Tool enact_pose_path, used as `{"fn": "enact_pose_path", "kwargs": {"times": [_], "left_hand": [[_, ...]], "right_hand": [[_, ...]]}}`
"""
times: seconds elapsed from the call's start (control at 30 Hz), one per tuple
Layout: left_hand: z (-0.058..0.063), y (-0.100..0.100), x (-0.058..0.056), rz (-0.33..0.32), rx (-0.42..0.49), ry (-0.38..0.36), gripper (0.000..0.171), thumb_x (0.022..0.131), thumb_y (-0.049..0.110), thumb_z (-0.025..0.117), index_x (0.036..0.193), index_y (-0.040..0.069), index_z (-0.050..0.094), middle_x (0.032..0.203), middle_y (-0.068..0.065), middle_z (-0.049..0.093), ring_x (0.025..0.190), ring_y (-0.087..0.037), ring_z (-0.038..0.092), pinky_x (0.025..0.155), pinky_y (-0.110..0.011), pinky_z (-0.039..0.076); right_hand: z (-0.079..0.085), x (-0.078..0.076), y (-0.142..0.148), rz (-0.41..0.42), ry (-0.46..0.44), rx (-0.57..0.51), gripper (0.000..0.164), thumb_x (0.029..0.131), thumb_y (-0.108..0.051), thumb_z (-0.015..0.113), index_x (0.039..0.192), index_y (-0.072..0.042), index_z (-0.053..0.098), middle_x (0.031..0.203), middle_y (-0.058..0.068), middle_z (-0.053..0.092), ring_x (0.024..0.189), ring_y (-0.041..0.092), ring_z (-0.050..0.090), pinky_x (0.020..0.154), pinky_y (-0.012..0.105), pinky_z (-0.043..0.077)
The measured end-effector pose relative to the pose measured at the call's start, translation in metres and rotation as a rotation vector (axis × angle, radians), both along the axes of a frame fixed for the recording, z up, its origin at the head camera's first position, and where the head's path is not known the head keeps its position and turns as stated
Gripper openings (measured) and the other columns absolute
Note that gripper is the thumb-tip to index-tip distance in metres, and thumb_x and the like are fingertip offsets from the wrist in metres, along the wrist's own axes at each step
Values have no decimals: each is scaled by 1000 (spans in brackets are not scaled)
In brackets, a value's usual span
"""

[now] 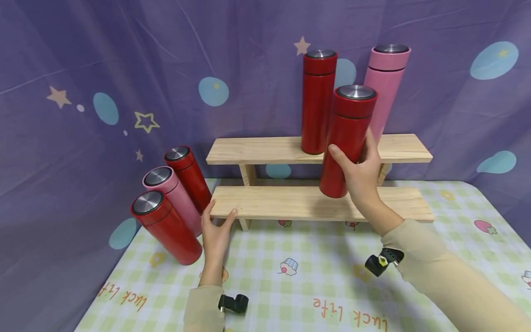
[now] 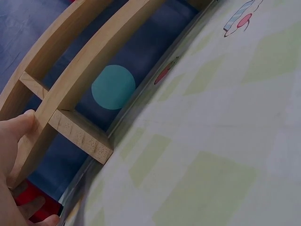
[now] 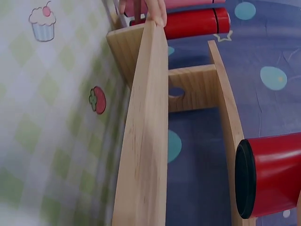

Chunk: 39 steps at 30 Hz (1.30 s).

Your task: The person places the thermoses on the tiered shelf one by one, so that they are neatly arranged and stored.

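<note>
A red thermos with a steel-topped lid is held up by my right hand, thumb on its near side. Its base hangs in front of the upper shelf, over the lower one; the right wrist view shows the dark bottom of this red thermos. My left hand grips the left end of the lower shelf of a two-tier wooden rack. In the left wrist view, the left thumb lies on the board while other fingers curl beneath it.
On the upper shelf stand another red thermos and a pink thermos, partly hidden. Left of the rack, two red thermoses and a pink one stand close together on the checked tablecloth. A purple curtain hangs behind.
</note>
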<state>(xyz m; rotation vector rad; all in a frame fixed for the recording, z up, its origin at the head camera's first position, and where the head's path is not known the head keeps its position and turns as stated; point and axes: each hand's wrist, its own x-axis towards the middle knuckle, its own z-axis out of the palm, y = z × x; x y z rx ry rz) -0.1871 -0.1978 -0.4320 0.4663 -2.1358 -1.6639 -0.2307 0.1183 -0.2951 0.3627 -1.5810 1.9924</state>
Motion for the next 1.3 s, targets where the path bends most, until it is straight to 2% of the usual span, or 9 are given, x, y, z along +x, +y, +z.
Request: {"fn": "enact_pose_path", "kwargs": {"times": [0.37,0.67,1.1,1.3], "left_hand": [[-1,-1,-1,10,-4,-6,79,84,39,80,150,18,40,156,-11,31,143,-28,28,115,-51,22],[-1,0,-2,5,0,20,78,84,36,80,149,16,41,155,-11,33,143,-28,29,115,-50,23],[-2,-1,-2,9,-2,-3,78,85,38,79,150,17,41,155,-13,31,143,-29,28,115,-51,22],[-1,-1,-2,8,0,9,77,85,36,80,149,16,41,155,-13,32,143,-29,29,114,-50,23]], "right_hand": [[2,-6,-36,56,30,43,65,86,-23,76,144,-23,47,129,4,58,116,23,55,91,38,51],[7,-9,-66,126,44,35,65,86,-19,75,144,-21,47,127,6,57,115,24,56,89,42,53],[12,-19,-92,146,66,43,68,86,-14,76,146,-18,44,126,6,57,114,23,56,91,42,52],[22,-19,-101,174,53,58,71,86,-10,74,149,-15,39,129,7,55,116,24,54,91,42,51]]}}
